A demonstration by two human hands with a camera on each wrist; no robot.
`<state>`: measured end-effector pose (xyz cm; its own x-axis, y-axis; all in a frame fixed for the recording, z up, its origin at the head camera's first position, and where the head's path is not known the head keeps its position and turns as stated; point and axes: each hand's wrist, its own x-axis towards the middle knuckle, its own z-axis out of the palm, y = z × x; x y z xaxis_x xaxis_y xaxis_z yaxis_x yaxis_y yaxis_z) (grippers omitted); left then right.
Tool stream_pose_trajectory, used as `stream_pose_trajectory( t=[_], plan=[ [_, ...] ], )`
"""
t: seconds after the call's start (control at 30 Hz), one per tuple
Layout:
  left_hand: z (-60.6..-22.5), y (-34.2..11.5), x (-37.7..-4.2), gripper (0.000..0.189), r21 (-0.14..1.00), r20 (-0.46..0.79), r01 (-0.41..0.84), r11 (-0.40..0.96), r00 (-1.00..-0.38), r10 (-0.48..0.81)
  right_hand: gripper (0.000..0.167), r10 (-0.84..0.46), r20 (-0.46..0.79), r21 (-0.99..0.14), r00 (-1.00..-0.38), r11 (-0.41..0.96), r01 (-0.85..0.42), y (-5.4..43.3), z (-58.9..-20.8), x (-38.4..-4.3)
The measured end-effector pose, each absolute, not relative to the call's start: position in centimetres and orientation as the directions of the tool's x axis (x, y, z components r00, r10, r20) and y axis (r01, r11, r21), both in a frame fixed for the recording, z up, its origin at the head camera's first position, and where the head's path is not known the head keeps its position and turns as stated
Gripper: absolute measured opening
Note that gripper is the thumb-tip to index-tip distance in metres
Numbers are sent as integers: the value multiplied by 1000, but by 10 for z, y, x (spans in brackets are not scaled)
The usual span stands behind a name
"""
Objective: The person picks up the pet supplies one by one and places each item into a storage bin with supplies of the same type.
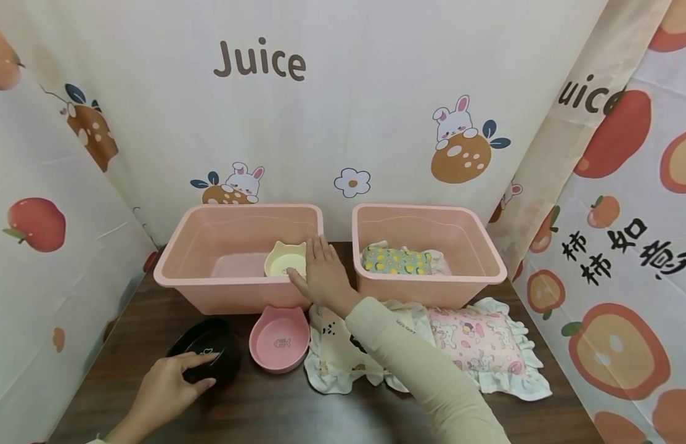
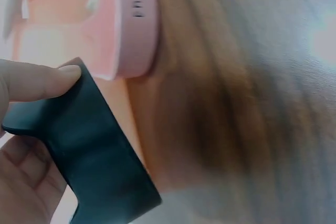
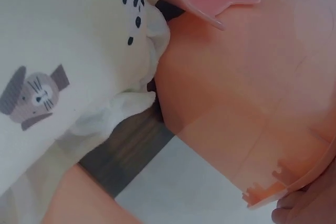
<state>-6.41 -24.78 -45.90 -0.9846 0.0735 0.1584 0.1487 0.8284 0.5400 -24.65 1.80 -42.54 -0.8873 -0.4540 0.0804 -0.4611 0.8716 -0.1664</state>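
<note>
My left hand pinches a black cat-eared bowl, tilted up on its side at the table's left. In the left wrist view the thumb presses the rim of the black bowl. My right hand rests over the right rim of the left pink bin, fingers straight, thumb toward the inside. Beside that thumb, a pale yellow cat-eared bowl sits in the bin. A pink cat-eared bowl stands on the table between the hands, in front of the bin.
The right pink bin holds a small lemon-print pillow. A cream ruffled pillow and a pink ruffled pillow lie before it, partly under the right forearm. Printed curtains enclose the dark wooden table.
</note>
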Motion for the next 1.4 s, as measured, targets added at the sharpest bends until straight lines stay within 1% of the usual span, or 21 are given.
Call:
stream_pose_trajectory(
  t=[0.3, 0.5, 0.6, 0.8, 1.03, 1.17, 1.4],
  plan=[
    [-426, -247, -60, 40, 541, 238, 209, 815, -967, 90, 84, -447, 60, -87, -893, 889, -450, 18, -424, -245],
    [-405, -246, -60, 43, 510, 303, 242, 826, -949, 90, 84, -452, 54, -30, -891, 891, -454, 18, -422, -245],
    [-394, -246, -60, 44, 503, 340, 285, 816, -933, 116, 84, -450, 58, -15, -891, 892, -452, 17, -422, -245],
    [-372, -246, -67, 47, 452, 457, 405, 795, -871, 183, 83, -447, 58, -14, -893, 894, -449, 18, -421, -245],
    [-343, -245, -84, 46, 363, 506, 439, 822, -833, 221, 83, -458, 67, -23, -886, 887, -460, 20, -421, -245],
    [-332, -247, -95, 44, 333, 550, 481, 811, -798, 247, 83, -461, 66, -34, -885, 885, -464, 19, -420, -244],
    [-317, -252, -112, 43, 293, 561, 479, 827, -787, 257, 83, -471, 65, -27, -880, 880, -473, 18, -420, -243]
  ],
)
